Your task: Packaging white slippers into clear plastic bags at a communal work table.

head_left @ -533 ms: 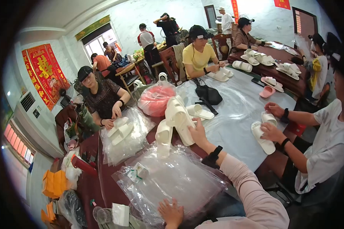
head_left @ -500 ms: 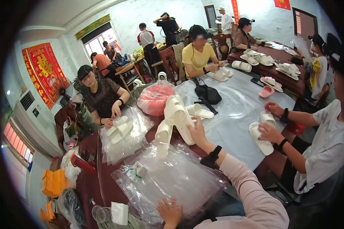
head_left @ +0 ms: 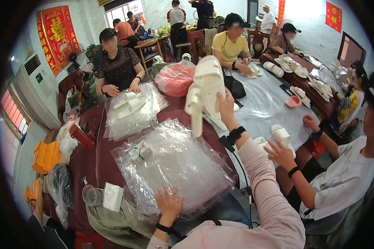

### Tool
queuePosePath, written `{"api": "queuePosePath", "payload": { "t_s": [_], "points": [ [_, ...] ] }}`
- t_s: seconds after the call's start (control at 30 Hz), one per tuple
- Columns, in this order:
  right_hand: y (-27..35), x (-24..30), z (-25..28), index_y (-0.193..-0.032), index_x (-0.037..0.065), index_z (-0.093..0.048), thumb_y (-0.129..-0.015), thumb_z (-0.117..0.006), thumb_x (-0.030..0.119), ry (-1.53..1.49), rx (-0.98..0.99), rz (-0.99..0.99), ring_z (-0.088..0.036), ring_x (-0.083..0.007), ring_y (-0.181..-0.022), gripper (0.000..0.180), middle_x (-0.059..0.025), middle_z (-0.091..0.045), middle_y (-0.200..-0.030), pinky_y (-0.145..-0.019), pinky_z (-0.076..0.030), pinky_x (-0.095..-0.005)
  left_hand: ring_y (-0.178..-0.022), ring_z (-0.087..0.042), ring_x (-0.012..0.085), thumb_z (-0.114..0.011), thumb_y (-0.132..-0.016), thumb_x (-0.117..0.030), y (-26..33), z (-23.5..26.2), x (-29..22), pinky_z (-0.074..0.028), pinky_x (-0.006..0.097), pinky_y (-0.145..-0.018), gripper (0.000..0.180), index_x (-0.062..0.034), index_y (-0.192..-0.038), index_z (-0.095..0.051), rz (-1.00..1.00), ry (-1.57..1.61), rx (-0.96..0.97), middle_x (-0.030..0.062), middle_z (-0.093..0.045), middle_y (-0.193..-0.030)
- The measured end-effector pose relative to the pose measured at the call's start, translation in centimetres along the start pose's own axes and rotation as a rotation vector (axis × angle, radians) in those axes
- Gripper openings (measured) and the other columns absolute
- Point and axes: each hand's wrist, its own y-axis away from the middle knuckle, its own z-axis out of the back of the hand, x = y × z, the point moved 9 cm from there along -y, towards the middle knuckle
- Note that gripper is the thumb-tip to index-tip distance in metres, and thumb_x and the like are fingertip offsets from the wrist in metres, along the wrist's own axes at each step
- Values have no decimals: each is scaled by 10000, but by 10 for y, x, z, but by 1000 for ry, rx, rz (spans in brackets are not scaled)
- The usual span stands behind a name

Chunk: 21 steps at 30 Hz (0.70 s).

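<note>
My right hand (head_left: 225, 108) now grips a white slipper (head_left: 212, 92) more upright than before, another white slipper (head_left: 193, 104) alongside; together they cover part of the black bag (head_left: 234, 86). Both look creamy and plain, broad-strapped and thick-soled, over the maroon table (head_left: 174, 108), just beyond the clear bags (head_left: 179, 166) where my open left hand (head_left: 169, 203) lies spread.

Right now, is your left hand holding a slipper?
No, the left hand lies spread on the clear bags, while the right hand holds slippers.
</note>
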Motion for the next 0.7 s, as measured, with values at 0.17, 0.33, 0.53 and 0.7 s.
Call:
{"api": "queuePosePath", "payload": {
  "t_s": [0.17, 0.33, 0.53, 0.7],
  "points": [
    [11, 86, -15, -1177, -25, -516, -869, -562, 85, 107, 79, 189, -562, -109, -917, 331, -64, -608, -1040, -807, -444, -242, -1285, -207, 498, -510, -850, -431, 4, -3, 3, -151, 632, -1024, 626, -159, -1387, -339, 28, 40, 60, 270, -265, -1394],
    [34, 121, 3, -1202, -37, -488, -873, -566, 102, -235, 95, 43, -579, -100, -911, 366, -76, -605, -1051, -786, -461, -222, -1298, -166, 512, -529, -847, -389, 2, 3, 0, -131, 642, -1025, 600, -248, -1394, -327, 28, 48, 95, 264, -204, -1430],
    [81, 148, 24, -1248, -33, -427, -876, -548, 90, -460, 119, -172, -604, -145, -924, 410, -96, -587, -1093, -779, -498, -261, -1303, -143, 522, -575, -792, -253, -17, 22, -28, -137, 653, -1020, 645, -303, -1387, -330, -110, 22, 90, 236, -185, -1449],
    [160, 111, 16, -1275, 11, -403, -863, -565, 91, -433, -21, -588, -628, -157, -832, 449, -89, -606, -1039, -698, -523, -282, -1283, -196, 524, -594, -761, -220, -19, 10, -34, -165, 651, -1012, 567, -277, -1308, -455, -139, 116, 88, 233, -241, -1431]
  ]
}}
